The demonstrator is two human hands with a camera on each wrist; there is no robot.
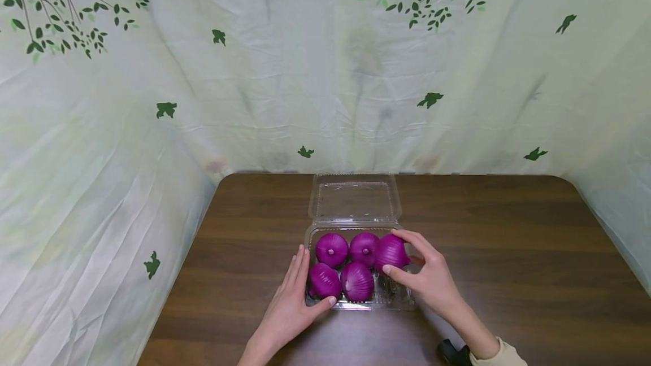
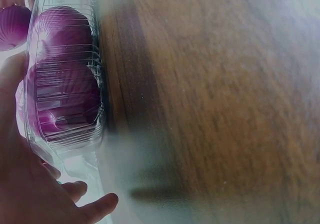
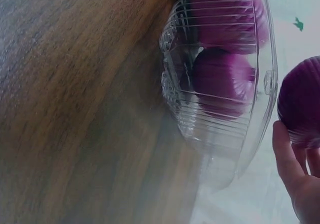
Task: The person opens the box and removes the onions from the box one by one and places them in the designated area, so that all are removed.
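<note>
A purple-red onion is held by my right hand between thumb and fingers. In the right wrist view, this onion is raised past the rim of the clear plastic container. Several more red onions sit in the container, among them a back-left onion and a front-middle onion. My left hand rests against the container's left side, its fingers straight along the wall and its thumb at the front-left rim. The left wrist view shows onions through the ribbed wall.
The container's hinged clear lid lies back toward the table's far edge. All this stands on a brown wood-grain table. A pale curtain with leaf prints hangs behind and at the sides. Something black is near the right sleeve.
</note>
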